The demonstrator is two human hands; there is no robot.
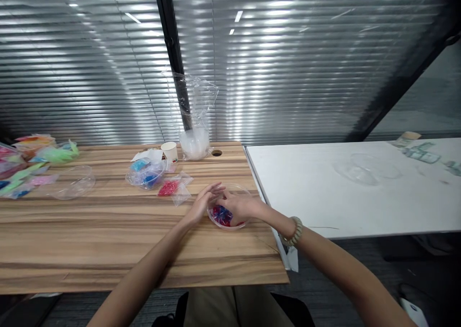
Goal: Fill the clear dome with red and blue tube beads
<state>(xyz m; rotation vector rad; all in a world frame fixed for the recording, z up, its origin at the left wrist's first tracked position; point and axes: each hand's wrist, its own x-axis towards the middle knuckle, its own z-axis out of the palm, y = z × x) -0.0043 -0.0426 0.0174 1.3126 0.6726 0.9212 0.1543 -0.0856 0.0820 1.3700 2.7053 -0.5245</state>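
Observation:
A round clear plastic bowl (246, 190) rests near the right end of the wooden table. Red and dark blue shiny pieces (221, 215) lie in it, too small to name surely. My left hand (206, 201) is at the bowl's left rim, its fingers stretched out over the far side. Reaching in from the right, my right hand (236, 206) has its fingers spread apart above the pieces; the fingertips are partly hidden. Left of the bowl lies an opened clear packet of red pieces (168, 188).
Behind the packet, a clear bowl (158, 174) holds blue packets. A paper cup (170, 151) and a plastic bag of clear containers (195, 143) stand at the back. Colourful packets (54, 152) and a clear lid or bowl (77, 185) are leftward. A white table (298, 187) adjoins rightward.

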